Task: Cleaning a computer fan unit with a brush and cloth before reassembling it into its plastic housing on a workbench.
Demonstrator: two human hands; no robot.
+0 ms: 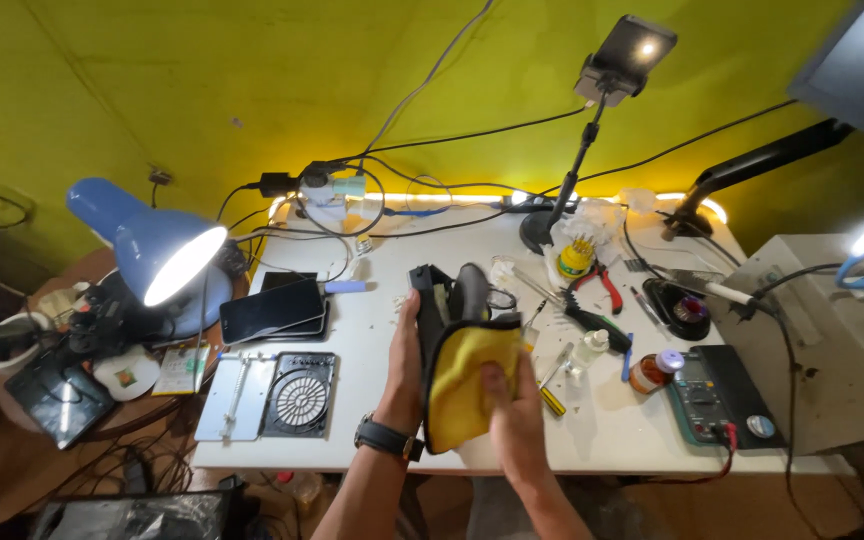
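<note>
Yellow cloth (pixel 464 385) is pressed against a black tablet-like device (pixel 449 305), held tilted up over the front-middle part of the white tabletop (pixel 392 255). Device is gripped along its left edge by the left hand (pixel 404 362), fingers wrapped behind it, thumb on the near side; a black wristwatch (pixel 385 438) is worn on that wrist. Cloth is held flat under the right hand (pixel 514 410), fingers closed down on it, near the device's lower right part. Exact finger positions behind the cloth cannot be told.

Just right of the hands, a yellow-handled screwdriver (pixel 552 400) and a small clear bottle (pixel 592 348) are laid on the tabletop. Further right, red-handled pliers (pixel 604 285) and a yellow bit holder (pixel 576 258) are seen toward the back. A black multimeter (pixel 712 400) is set at the front right corner, with a small brown jar (pixel 649 372) just beside it.

Left of the hands, a black smartphone (pixel 272 310) is laid face up, and a black round-grille part (pixel 300 395) sits beside a white repair mat (pixel 235 395) near the front left corner. A blue desk lamp (pixel 167 255) is lit off the left edge. A phone on a black stand (pixel 627 55) is mounted over the back edge.
</note>
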